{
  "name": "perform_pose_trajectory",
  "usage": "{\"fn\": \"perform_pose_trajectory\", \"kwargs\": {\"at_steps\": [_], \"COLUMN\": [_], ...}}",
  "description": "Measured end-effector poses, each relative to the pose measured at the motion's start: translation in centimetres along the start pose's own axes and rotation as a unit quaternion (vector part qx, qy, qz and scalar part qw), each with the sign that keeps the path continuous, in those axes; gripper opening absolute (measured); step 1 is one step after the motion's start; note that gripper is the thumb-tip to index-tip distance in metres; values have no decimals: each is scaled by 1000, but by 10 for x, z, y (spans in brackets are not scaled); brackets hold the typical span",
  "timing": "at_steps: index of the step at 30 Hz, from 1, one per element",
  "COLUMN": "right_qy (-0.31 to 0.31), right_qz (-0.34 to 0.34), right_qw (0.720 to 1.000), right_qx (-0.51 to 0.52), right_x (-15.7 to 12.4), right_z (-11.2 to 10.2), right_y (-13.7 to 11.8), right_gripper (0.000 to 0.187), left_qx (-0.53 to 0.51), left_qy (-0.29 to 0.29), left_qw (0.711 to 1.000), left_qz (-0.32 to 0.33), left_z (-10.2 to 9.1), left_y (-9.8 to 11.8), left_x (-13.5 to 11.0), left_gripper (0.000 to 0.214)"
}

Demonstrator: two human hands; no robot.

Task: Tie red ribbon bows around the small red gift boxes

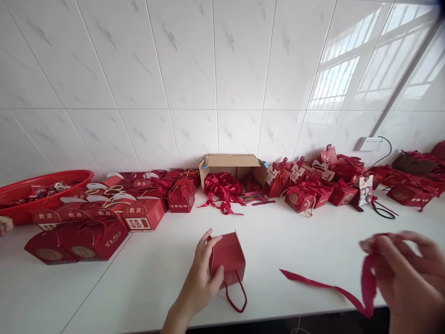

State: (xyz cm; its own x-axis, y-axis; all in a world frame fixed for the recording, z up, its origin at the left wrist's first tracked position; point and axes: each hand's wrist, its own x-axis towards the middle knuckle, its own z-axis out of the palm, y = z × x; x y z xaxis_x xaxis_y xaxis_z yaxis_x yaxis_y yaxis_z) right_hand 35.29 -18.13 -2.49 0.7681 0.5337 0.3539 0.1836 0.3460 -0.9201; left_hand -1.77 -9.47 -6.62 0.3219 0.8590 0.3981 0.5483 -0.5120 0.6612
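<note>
My left hand (203,273) grips the left side of a small red gift box (229,257) that stands on the white table (156,269), its cord handle (238,297) trailing toward the front edge. My right hand (406,273), close to the camera at the right and blurred, is closed on a red ribbon (323,285) whose loose end lies across the table toward the box.
Flat and folded red boxes (104,218) lie at the left by a red basin (41,188). A cardboard carton (232,169) spills red ribbons (222,188) at the wall. Tied gift boxes (313,185) crowd the right. Another person's fingers (5,226) show at the left edge.
</note>
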Motion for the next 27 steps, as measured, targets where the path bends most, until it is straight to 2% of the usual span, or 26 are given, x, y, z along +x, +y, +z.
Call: {"fn": "perform_pose_trajectory", "kwargs": {"at_steps": [2, 5, 8, 11, 15, 22, 27], "right_qy": [-133, -347, -461, -512, -539, -569, -582], "right_qz": [43, 94, 145, 175, 214, 256, 278], "right_qw": [990, 933, 875, 839, 812, 773, 758], "right_qx": [30, 18, 42, 51, 63, 111, 100], "right_x": [-20, -46, -63, -73, -79, -82, -82], "right_z": [37, 86, 123, 147, 163, 174, 177], "right_y": [-16, -23, -14, 0, 14, 21, 19], "right_gripper": [32, 30, 35, 38, 40, 42, 39], "left_qx": [-16, -5, 36, 86, 103, 92, 147], "left_qy": [-14, -33, -60, -60, -69, -93, -50], "left_qw": [1000, 999, 997, 994, 990, 990, 981], "left_qz": [-5, 1, 16, 41, 64, 59, 117], "left_z": [-11, -20, -22, -21, -23, -27, -23], "left_y": [-4, -5, -3, -5, -9, -6, 4], "left_x": [8, 19, 27, 33, 35, 34, 36], "left_gripper": [55, 55, 46, 39, 40, 36, 34]}}
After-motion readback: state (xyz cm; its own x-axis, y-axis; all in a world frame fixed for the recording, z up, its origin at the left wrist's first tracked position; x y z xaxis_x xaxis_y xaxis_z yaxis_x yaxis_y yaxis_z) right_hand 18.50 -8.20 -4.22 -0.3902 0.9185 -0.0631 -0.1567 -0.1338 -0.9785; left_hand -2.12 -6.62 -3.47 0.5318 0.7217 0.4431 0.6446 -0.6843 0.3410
